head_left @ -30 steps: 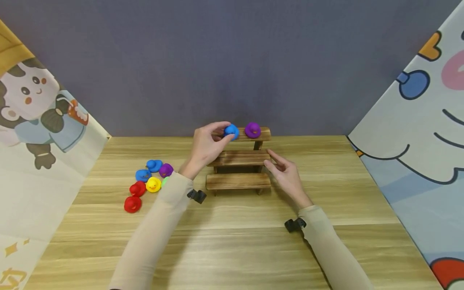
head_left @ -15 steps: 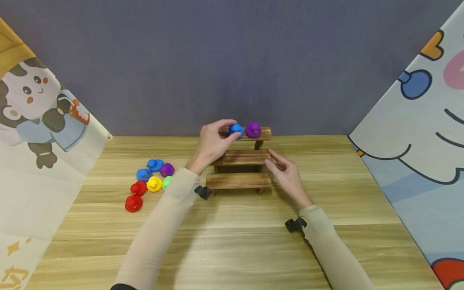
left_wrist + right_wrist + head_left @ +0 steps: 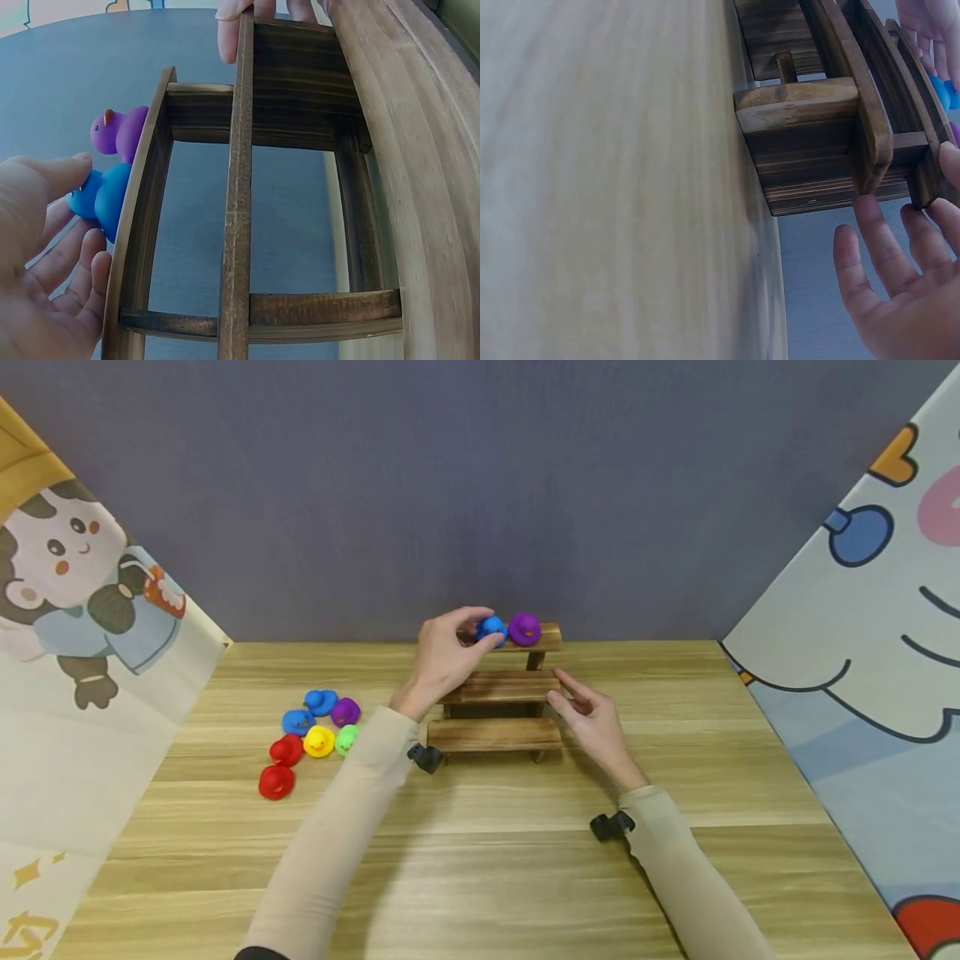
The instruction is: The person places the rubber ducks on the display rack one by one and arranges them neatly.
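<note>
While the left hand [image 3: 442, 656] pinches a blue duck [image 3: 491, 628] on the rack's [image 3: 495, 735] top step beside the purple duck [image 3: 524, 628], the open right hand [image 3: 592, 727] steadies the rack, with seven ducks [image 3: 311, 742] apparently left on the table [image 3: 480, 860].

You have two ducks [image 3: 508, 629] side by side on the top step of the stepped rack [image 3: 495, 733]; seven more ducks [image 3: 311, 739] cluster left of it on the table [image 3: 480, 860].
</note>
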A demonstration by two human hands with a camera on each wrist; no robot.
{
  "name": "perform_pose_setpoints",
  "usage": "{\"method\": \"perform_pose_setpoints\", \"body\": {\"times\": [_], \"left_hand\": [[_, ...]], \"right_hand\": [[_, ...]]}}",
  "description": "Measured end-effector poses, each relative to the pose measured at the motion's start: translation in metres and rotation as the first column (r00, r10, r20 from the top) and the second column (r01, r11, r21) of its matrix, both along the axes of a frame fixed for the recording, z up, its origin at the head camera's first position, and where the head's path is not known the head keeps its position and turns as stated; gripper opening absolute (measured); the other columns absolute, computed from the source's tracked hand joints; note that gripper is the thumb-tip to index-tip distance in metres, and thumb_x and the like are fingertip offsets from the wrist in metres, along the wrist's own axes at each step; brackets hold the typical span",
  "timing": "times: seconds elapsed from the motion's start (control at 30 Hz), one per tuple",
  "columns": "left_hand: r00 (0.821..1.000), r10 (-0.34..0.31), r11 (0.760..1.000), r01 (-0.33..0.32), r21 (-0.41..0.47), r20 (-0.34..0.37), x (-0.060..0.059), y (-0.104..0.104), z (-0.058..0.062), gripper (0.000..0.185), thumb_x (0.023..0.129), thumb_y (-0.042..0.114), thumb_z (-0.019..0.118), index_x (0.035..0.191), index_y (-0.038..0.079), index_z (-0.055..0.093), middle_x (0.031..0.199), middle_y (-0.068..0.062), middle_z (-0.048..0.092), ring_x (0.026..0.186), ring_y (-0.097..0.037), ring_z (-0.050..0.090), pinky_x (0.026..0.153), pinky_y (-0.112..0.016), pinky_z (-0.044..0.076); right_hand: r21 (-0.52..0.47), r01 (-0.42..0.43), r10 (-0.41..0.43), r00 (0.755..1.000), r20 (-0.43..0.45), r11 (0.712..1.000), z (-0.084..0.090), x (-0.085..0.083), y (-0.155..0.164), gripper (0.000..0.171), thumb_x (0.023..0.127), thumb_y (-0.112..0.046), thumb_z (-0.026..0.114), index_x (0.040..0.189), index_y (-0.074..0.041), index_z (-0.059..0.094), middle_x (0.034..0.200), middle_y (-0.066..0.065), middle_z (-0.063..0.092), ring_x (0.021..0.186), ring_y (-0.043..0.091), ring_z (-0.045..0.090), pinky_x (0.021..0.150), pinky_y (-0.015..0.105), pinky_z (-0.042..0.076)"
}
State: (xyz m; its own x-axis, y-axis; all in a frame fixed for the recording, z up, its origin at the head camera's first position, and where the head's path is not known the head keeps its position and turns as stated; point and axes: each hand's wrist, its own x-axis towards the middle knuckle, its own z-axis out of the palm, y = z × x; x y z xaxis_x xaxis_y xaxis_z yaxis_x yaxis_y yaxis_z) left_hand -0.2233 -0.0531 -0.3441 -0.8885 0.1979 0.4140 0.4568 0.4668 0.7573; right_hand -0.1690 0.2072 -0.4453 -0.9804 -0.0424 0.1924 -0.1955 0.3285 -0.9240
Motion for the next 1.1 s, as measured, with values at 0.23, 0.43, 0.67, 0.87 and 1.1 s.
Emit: {"method": "perform_pose_setpoints", "body": {"times": [0.23,0.43,0.67,0.87,1.1], "left_hand": [[1.0,0.006,1.0,-0.006,-0.011,-0.015,0.0,-0.001,0.0,0.039,0.096,0.027,0.082,0.13,0.011,0.075,0.111,-0.01,0.08,0.093,-0.022,0.075,0.084,-0.038,0.063],[1.0,0.005,0.999,-0.006,-0.04,-0.031,0.001,-0.003,0.001,0.042,0.095,0.028,0.083,0.131,0.009,0.074,0.115,-0.011,0.079,0.096,-0.025,0.074,0.087,-0.041,0.062],[0.995,0.026,0.998,-0.031,-0.05,-0.095,0.008,-0.015,-0.001,0.041,0.091,0.024,0.085,0.128,0.009,0.076,0.118,-0.013,0.078,0.094,-0.028,0.074,0.087,-0.045,0.06],[0.986,0.052,0.998,-0.057,-0.028,-0.159,0.017,-0.032,-0.003,0.034,0.091,0.018,0.085,0.123,0.007,0.078,0.107,-0.015,0.078,0.088,-0.03,0.071,0.077,-0.043,0.059],[0.994,0.062,0.996,-0.067,-0.052,-0.092,0.031,-0.057,-0.006,0.032,0.095,0.018,0.081,0.126,0.01,0.077,0.113,-0.011,0.077,0.094,-0.031,0.07,0.072,-0.038,0.054]], "right_hand": [[-0.002,-0.003,0.003,1.0,0.0,1.0,-0.001,-0.001,0.0,0.052,0.104,-0.035,0.071,0.153,-0.024,0.059,0.157,0.005,0.058,0.117,0.028,0.075,0.079,0.015,0.059],[0.002,-0.001,0.001,1.0,-0.005,1.0,-0.002,-0.001,0.0,0.051,0.104,-0.035,0.072,0.153,-0.024,0.06,0.154,0.006,0.061,0.112,0.017,0.077,0.068,0.017,0.056],[0.001,-0.005,0.005,1.0,-0.007,1.0,-0.003,0.0,-0.001,0.053,0.104,-0.035,0.072,0.153,-0.023,0.059,0.156,0.007,0.059,0.118,0.034,0.074,0.08,0.015,0.059],[-0.001,0.0,0.0,1.0,0.006,1.0,-0.002,-0.001,-0.001,0.053,0.103,-0.037,0.072,0.153,-0.023,0.059,0.153,0.007,0.062,0.109,0.011,0.077,0.074,0.016,0.058],[-0.012,0.004,-0.004,1.0,0.009,1.0,-0.001,0.0,0.0,0.052,0.104,-0.036,0.072,0.153,-0.025,0.06,0.153,0.008,0.062,0.099,-0.009,0.072,0.074,0.013,0.056]]}}
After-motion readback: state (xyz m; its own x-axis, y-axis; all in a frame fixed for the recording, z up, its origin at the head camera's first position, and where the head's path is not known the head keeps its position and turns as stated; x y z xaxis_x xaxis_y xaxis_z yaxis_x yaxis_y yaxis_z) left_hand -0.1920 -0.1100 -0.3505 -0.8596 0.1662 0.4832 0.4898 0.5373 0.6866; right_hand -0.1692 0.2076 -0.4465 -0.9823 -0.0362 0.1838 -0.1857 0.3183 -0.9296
